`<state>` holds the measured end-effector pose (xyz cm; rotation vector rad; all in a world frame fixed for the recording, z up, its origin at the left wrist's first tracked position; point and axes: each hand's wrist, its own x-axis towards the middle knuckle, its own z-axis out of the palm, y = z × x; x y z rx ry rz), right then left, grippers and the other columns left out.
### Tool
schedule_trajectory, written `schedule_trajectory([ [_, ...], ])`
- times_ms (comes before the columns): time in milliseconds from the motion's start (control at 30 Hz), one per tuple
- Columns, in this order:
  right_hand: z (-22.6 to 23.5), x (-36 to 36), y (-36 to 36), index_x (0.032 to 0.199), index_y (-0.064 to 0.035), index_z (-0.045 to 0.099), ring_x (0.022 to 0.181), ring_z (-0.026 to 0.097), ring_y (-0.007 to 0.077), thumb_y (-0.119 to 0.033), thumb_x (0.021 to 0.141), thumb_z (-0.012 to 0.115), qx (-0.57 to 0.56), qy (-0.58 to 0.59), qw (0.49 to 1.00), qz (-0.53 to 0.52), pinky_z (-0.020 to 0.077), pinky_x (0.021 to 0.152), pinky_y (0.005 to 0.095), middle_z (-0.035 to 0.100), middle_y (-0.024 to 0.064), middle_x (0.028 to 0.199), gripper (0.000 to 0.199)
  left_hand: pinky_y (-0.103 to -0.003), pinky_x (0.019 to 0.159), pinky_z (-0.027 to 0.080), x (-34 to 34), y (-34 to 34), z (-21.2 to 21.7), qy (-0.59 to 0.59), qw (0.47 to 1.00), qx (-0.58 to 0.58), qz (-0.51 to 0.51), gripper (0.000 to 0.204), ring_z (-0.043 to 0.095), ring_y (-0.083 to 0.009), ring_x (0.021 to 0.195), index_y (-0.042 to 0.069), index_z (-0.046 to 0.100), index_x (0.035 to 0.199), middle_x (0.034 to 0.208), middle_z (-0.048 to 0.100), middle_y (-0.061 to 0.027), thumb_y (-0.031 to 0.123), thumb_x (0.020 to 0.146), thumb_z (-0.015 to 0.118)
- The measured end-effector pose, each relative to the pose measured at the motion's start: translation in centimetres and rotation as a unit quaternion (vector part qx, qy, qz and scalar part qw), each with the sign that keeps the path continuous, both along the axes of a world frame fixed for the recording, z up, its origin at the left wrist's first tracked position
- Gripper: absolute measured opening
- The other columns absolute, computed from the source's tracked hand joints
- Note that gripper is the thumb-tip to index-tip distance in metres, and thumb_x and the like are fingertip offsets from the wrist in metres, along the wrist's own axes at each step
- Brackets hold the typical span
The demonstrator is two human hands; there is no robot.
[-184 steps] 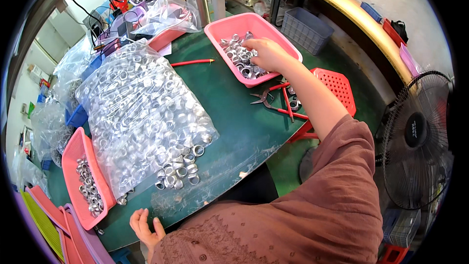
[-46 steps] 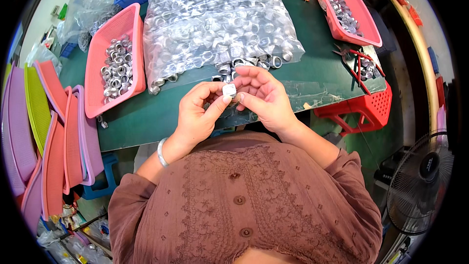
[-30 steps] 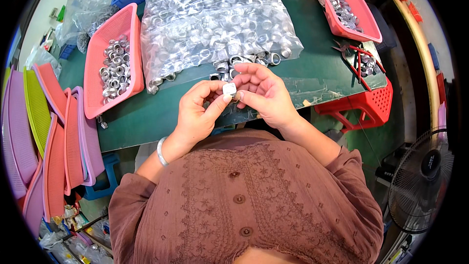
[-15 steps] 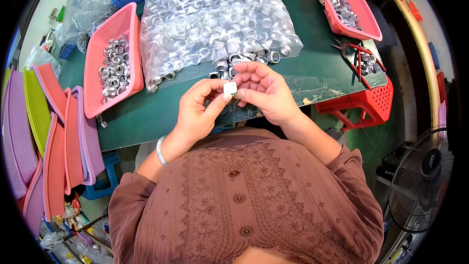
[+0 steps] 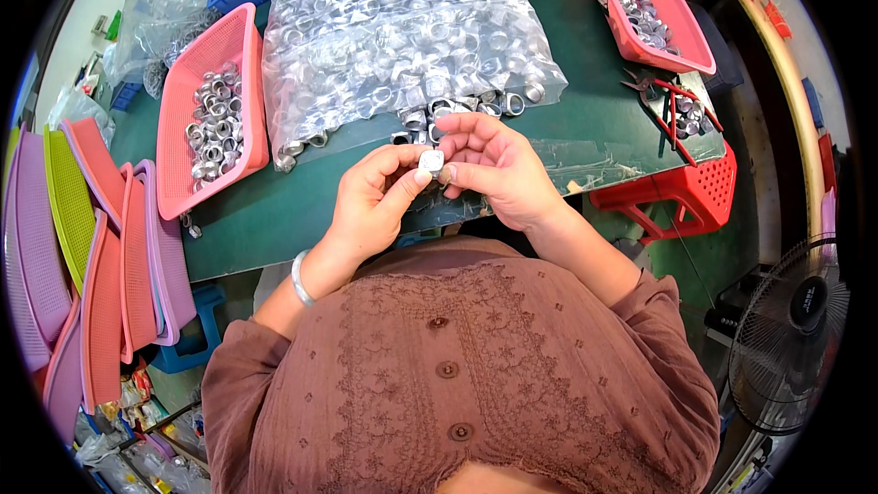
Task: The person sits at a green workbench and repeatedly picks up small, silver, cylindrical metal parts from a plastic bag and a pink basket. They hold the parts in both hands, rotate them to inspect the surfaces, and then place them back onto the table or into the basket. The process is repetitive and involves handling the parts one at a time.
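Between my two hands, just above the near edge of the table, is a silver ring (image 5: 432, 161) with a flat squarish top facing up. My left hand (image 5: 372, 194) pinches it between thumb and forefinger. On its other side my right hand (image 5: 512, 171) grips it with thumb and a curled finger; the ring's band is mostly hidden by the fingers. Right beyond my hands, several loose silver rings (image 5: 416, 120) spill from the mouth of a large clear plastic bag (image 5: 366, 101) packed with similar rings.
A pink basket (image 5: 254, 119) holding rings stands at the left, another pink basket (image 5: 697, 53) at the far right. Red-handled pliers (image 5: 651, 102) lie near the right table edge, above a red stool (image 5: 704, 192). Stacked colored baskets (image 5: 119, 293) are at left, a fan (image 5: 777, 338) at right.
The ring has tilted slightly between my fingers. My hands have otherwise barely moved, and the baskets and bag stay where they were.
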<state>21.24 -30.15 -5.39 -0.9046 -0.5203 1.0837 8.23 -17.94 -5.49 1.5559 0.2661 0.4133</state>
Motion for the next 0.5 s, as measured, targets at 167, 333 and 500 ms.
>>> schedule_trajectory([
  [167, 0.07, -0.03, 0.09, 0.113, 0.0018, 0.047, 0.075, 0.056, 0.0112, 0.003, 0.076, 0.060, -0.006, 0.023, 1.000, 0.002, 0.0492, 0.061, 0.0234, 0.054, 0.0055, 0.089, 0.040, -0.024, 0.079, 0.046, 0.00, 0.08, 0.03, 0.008, 1.000, -0.023, -0.011, 0.019, 0.057, -0.0112, 0.087, -0.003, 0.057, 0.105, 0.094, 0.060, -0.0053, 0.007, 0.088, 0.053],
  [333, 0.26, -0.13, 0.18, 0.114, 0.0032, 0.045, 0.072, 0.057, 0.0116, 0.001, 0.075, 0.061, -0.021, 0.040, 0.999, 0.003, 0.0490, 0.059, 0.0235, 0.054, 0.0057, 0.087, 0.042, -0.024, 0.080, 0.046, 0.00, 0.10, 0.31, 0.032, 0.997, -0.063, -0.019, 0.021, 0.058, -0.0114, 0.087, -0.004, 0.056, 0.106, 0.094, 0.062, -0.0062, 0.008, 0.089, 0.052],
  [500, 0.33, -0.34, 0.26, 0.113, 0.0033, 0.044, 0.069, 0.056, 0.0113, 0.000, 0.075, 0.061, -0.028, 0.061, 0.998, -0.003, 0.0486, 0.057, 0.0236, 0.053, 0.0052, 0.085, 0.042, -0.023, 0.074, 0.045, -0.02, 0.07, 0.48, 0.044, 0.995, -0.081, -0.024, 0.023, 0.055, -0.0093, 0.081, -0.002, 0.056, 0.108, 0.094, 0.062, -0.0038, 0.011, 0.089, 0.053],
])
